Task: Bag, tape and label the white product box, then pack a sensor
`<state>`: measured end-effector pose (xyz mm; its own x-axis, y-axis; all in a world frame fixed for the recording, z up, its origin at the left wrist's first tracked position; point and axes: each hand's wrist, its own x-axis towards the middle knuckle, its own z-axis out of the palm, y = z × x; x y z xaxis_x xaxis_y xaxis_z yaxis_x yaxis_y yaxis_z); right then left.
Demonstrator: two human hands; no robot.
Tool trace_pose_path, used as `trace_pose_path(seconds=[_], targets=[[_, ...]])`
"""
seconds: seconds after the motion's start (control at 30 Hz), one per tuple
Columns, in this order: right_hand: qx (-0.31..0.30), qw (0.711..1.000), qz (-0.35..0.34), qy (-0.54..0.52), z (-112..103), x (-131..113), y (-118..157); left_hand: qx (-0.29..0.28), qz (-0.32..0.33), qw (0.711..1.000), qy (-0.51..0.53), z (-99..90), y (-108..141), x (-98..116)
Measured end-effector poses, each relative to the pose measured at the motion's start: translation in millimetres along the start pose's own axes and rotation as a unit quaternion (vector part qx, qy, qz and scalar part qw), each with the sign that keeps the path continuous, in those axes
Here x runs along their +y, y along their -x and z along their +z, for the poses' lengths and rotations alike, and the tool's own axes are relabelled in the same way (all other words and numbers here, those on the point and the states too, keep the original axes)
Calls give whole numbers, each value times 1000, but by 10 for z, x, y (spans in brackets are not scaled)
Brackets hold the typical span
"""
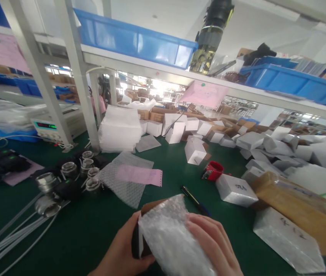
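At the bottom centre, my left hand [125, 247] is wrapped round the side of a small box [142, 245], dark on the outside with brown cardboard at its top edge. A bubble-wrapped bundle [171, 237] lies at the box's opening, its lower part running off the frame's bottom. My right hand [211, 241] presses its fingers on the right side of this bundle. Whatever is inside the wrap cannot be made out. Just beyond the hands, a dark pen [193, 199] and a flat bubble-wrap sheet [128, 193] with a pink paper slip [142, 175] rest on the green table [94, 234].
Metal fittings with white cables [48, 184] sit at the left. A red tape roll [214, 170], marked white boxes [236, 189] and a long brown box [300, 207] stand at the right. A metal shelf with blue bins [140, 40] crosses above the table.
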<state>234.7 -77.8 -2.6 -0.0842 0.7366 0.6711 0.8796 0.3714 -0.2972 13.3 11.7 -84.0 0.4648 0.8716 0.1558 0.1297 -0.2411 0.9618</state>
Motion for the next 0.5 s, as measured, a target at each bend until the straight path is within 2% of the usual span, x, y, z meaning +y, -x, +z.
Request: trace_pose_path(seconds=[0.07, 0.13, 0.23, 0.33, 0.4, 0.5], targets=[[-88, 992, -56, 72, 11, -114, -220, -15, -6, 1000, 10, -12, 5, 64], [-181, 973, -73, 124, 39, -220, -432, -15, -8, 1000, 14, -20, 4, 106], [-301, 944, -11, 134, 76, -375, -725, -18, -2, 1000, 24, -21, 13, 86], [-427, 896, 23, 119, 97, -502, -981, -40, -21, 998, 39, -17, 46, 7], [-478, 870, 2, 118, 85, -542, -1104, -52, -36, 997, 44, -18, 70, -36], [-487, 868, 16, 91, -11, -515, -1172, -62, -53, 995, 57, -33, 85, -48]])
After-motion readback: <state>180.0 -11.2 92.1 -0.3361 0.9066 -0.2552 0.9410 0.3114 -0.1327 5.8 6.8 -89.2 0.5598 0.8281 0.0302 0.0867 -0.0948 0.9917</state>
